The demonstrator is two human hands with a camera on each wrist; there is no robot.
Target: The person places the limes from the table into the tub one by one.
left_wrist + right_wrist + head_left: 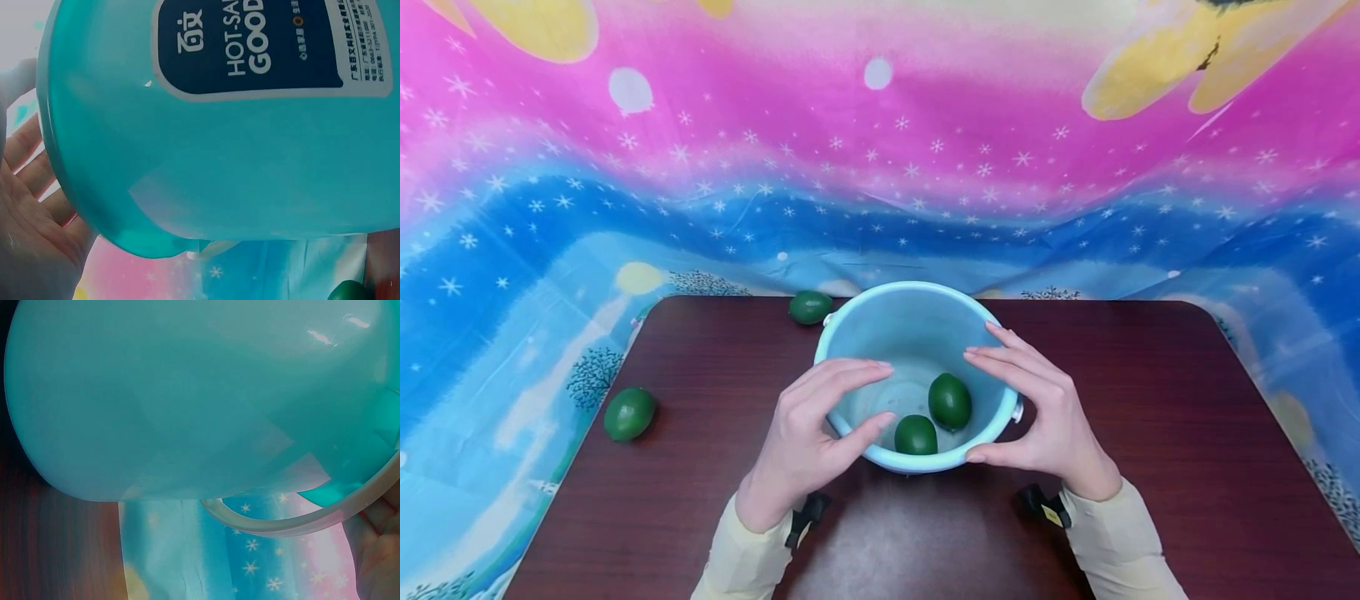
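A light-blue bucket stands upright on the table, with two green limes lying on its bottom. My left hand reaches over the left rim, fingers and thumb spread apart above the opening with nothing between them. On the opposite side, my right hand is at the rim, its thumb by the front edge and its fingers loosely bent over the right side. The right wrist view shows the bucket's white handle hanging beside that hand. A printed label covers part of the bucket's wall in the left wrist view.
One lime lies by the table's back edge, just left of the bucket. Another lime is near the left edge of the dark wooden table. A colourful snowflake-patterned cloth hangs behind and around the table.
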